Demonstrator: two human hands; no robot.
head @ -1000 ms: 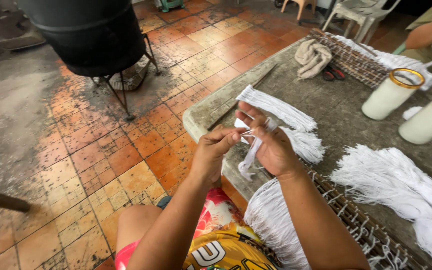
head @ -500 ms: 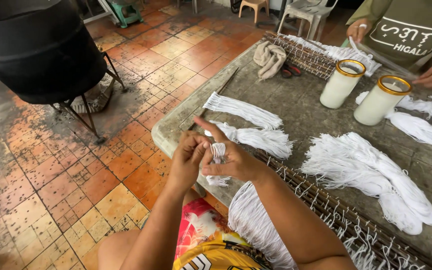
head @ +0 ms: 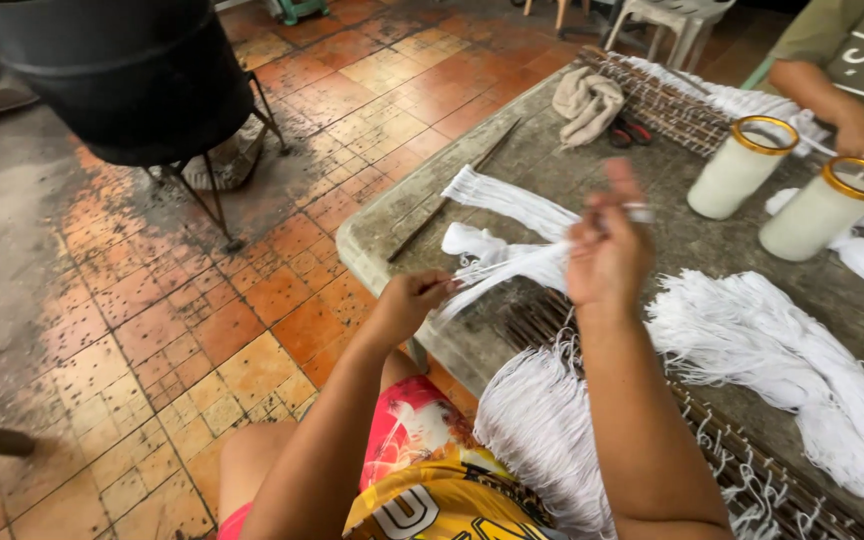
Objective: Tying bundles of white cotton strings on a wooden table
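Strands of white string [head: 512, 265] stretched over concrete table [head: 392, 215] edge, pinched by left hand [head: 414, 300] and gripped in raised right hand [head: 607, 250]; better to keep tension even, pulling straight, away from other bundles [head: 772, 340]

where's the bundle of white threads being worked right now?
Head view, centre: the white thread bundle is stretched between the left hand and the raised right hand, above the near edge of the grey table, beside another white bundle.
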